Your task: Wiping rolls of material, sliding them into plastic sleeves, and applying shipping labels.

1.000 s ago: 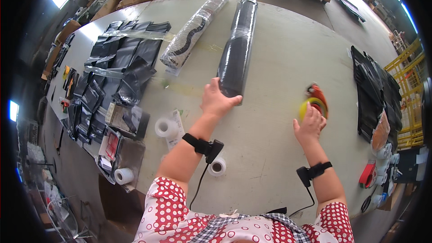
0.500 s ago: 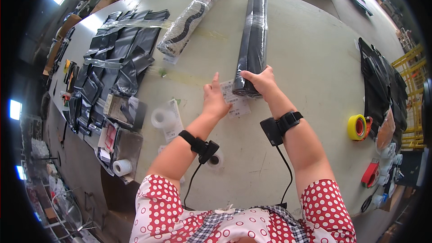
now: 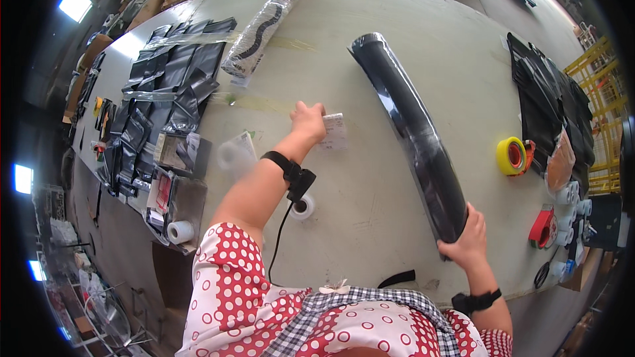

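Observation:
My right hand (image 3: 468,239) grips the near end of a long black roll (image 3: 415,133), wrapped in shiny clear film. The roll slants across the middle of the table, its far end pointing away and to the left. My left hand (image 3: 308,122) is closed on the left edge of a white printed label sheet (image 3: 335,133); the fingertips are partly hidden. Behind the left hand lies a second roll (image 3: 270,23), whitish under clear film with a black wavy band. Near my left forearm are a roll of clear tape (image 3: 302,206) and a white paper slip (image 3: 247,145).
Flat black plastic bags (image 3: 173,66) are taped down at the left of the pale table (image 3: 370,225). Small boxes (image 3: 178,201) stand at its left edge. At the right are yellow tape (image 3: 510,156), red tape (image 3: 542,227) and more black bags (image 3: 552,96).
My right hand has pulled the black roll right and toward me, tilting its far end leftward. My left hand, with a finger extended before, is now closed on the label sheet.

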`<state>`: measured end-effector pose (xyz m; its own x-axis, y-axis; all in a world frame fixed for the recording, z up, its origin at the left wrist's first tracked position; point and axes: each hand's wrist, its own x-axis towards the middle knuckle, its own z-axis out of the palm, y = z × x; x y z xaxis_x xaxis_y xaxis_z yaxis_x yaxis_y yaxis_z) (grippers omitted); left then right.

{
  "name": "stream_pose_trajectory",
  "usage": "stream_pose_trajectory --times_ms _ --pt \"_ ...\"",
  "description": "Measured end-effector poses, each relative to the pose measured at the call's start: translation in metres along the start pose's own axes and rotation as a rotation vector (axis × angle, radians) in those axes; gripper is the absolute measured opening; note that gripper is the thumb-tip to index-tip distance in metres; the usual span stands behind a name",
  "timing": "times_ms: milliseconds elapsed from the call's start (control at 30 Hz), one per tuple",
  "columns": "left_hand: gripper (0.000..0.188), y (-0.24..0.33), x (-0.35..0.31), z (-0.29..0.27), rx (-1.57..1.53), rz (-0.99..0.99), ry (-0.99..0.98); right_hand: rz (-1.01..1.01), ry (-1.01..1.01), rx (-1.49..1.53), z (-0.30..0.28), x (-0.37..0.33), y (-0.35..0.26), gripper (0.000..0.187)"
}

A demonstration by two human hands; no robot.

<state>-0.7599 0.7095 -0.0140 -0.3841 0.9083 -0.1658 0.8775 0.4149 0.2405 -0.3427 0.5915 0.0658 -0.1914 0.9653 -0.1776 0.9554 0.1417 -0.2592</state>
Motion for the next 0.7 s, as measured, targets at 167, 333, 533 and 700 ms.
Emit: stream_pose_trajectory --times_ms 167,333,533,700 --pt "0.051 0.036 -0.035 -0.028 -0.491 0.099 -0.202 0.047 0.025 -0.045 0.004 -0.091 0.013 0.104" --pt "0.062 0.043 -0.157 -0.084 -1.356 0.337 -0.319 -0.041 -0.084 0.036 -0.003 -0.094 0.025 0.101" --pt "0.072 -0.057 -0.301 -0.008 -0.876 -0.045 -0.144 -0.781 0.027 0.088 -0.018 -0.028 -0.077 0.082" --pt "0.066 -0.085 -0.314 0.034 -0.507 -0.142 0.113 -0.992 -0.024 0.066 0.054 0.028 -0.211 0.081"
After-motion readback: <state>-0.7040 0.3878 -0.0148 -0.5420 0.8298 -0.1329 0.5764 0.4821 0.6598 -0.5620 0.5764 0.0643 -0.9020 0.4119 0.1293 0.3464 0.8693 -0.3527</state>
